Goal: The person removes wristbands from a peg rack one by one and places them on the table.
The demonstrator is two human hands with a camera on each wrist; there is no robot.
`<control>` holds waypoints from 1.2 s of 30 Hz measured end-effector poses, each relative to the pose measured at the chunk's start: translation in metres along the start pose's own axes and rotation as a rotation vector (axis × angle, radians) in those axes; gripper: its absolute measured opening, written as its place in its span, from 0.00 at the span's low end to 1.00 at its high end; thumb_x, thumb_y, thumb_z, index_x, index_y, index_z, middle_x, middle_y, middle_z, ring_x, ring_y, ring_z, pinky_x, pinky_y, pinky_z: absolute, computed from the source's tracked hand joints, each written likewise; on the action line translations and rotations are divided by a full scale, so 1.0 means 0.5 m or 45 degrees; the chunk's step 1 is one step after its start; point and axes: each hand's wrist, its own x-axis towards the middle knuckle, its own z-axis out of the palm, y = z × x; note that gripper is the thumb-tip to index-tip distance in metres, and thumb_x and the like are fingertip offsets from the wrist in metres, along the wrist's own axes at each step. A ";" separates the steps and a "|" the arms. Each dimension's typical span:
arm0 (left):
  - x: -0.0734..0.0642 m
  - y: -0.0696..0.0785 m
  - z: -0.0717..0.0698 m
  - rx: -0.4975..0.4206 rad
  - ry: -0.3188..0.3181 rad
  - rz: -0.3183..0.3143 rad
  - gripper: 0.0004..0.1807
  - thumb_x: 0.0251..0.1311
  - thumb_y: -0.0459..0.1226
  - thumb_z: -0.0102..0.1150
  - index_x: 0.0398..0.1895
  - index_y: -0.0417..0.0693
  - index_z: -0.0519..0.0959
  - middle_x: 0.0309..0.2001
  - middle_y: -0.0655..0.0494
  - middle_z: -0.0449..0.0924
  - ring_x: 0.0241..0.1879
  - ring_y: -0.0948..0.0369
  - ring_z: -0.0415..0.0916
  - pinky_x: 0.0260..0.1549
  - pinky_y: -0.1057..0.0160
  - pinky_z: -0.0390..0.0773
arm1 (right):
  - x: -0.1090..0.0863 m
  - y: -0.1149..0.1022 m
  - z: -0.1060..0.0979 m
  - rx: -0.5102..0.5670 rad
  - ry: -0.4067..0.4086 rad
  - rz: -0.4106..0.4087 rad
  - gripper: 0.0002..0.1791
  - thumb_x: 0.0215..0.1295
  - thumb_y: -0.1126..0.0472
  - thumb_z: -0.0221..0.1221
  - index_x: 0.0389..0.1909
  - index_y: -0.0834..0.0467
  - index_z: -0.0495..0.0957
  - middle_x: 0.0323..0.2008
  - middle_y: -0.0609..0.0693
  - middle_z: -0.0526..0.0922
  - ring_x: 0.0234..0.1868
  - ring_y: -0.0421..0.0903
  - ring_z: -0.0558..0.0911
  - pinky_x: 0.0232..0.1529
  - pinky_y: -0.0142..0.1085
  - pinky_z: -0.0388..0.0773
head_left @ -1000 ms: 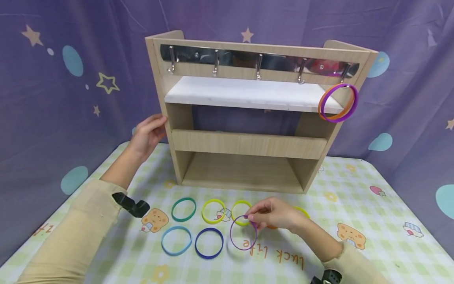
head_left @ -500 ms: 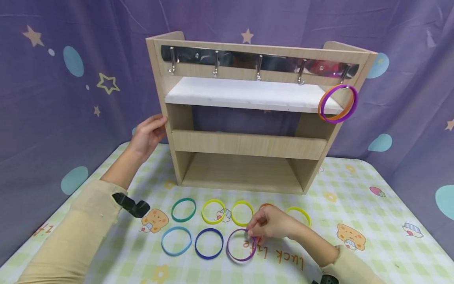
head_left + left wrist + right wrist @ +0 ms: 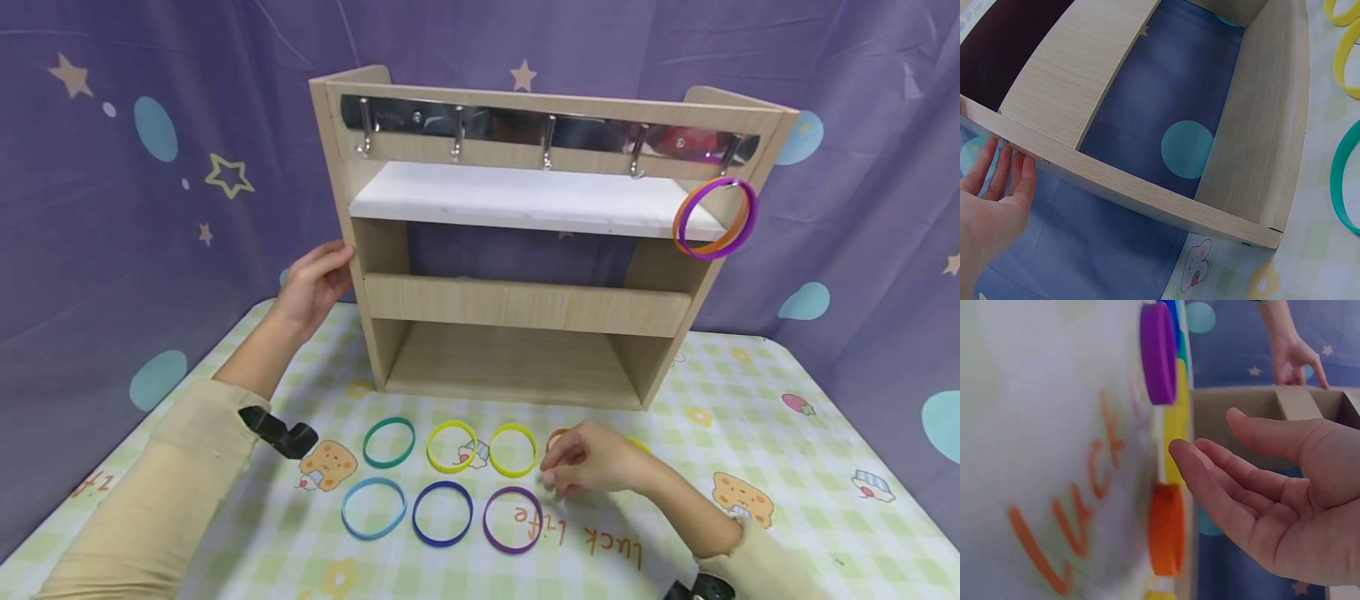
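My left hand (image 3: 311,287) rests its extended fingers against the left side of a small wooden shelf (image 3: 525,302); the left wrist view shows the fingertips along the panel's edge. Over the cloth, my right hand (image 3: 600,458) is empty, its fingers loosely bent and thumb apart in the right wrist view. Just left of it a purple wristband (image 3: 513,550) lies flat. An orange wristband (image 3: 1166,528) lies under the right hand, mostly hidden in the head view. Beyond it, a yellow wristband (image 3: 639,444) is partly covered by the same hand.
Flat on the cloth lie a dark blue band (image 3: 442,544), a light blue band (image 3: 375,537), a green band (image 3: 386,466) and two more yellow ones. A metal hook rail (image 3: 502,121) crosses the shelf's top; a purple band (image 3: 752,218) and an orange one hang from its rightmost hook.
My right hand lowered the purple wristband onto the cloth beside the dark blue one, let go, and drew back slightly up and right. The left hand has stayed still.
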 end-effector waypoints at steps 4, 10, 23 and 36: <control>0.000 0.003 0.002 0.011 -0.001 -0.001 0.08 0.69 0.34 0.50 0.38 0.49 0.81 0.35 0.62 0.83 0.38 0.67 0.78 0.44 0.70 0.76 | -0.014 -0.007 -0.036 -0.070 0.077 -0.020 0.12 0.62 0.63 0.63 0.41 0.68 0.82 0.32 0.60 0.87 0.31 0.45 0.85 0.33 0.35 0.83; 0.003 0.006 0.005 0.014 -0.007 0.000 0.08 0.69 0.34 0.50 0.38 0.49 0.81 0.36 0.62 0.83 0.38 0.67 0.78 0.45 0.70 0.75 | -0.037 -0.022 -0.098 -0.057 0.191 -0.003 0.17 0.64 0.60 0.62 0.46 0.69 0.80 0.38 0.62 0.86 0.35 0.47 0.86 0.37 0.39 0.84; 0.001 0.007 0.005 0.024 0.011 -0.011 0.07 0.69 0.35 0.51 0.38 0.50 0.80 0.36 0.63 0.82 0.38 0.67 0.78 0.45 0.70 0.75 | -0.106 -0.064 -0.238 -0.170 0.526 0.018 0.22 0.68 0.55 0.59 0.53 0.68 0.76 0.39 0.50 0.88 0.36 0.32 0.85 0.39 0.29 0.83; -0.004 0.006 0.007 0.051 0.017 -0.022 0.09 0.69 0.34 0.49 0.34 0.51 0.80 0.35 0.63 0.82 0.37 0.67 0.78 0.44 0.70 0.75 | -0.154 -0.093 -0.324 0.540 0.852 -0.397 0.09 0.66 0.69 0.57 0.44 0.55 0.80 0.36 0.44 0.89 0.35 0.39 0.88 0.38 0.28 0.83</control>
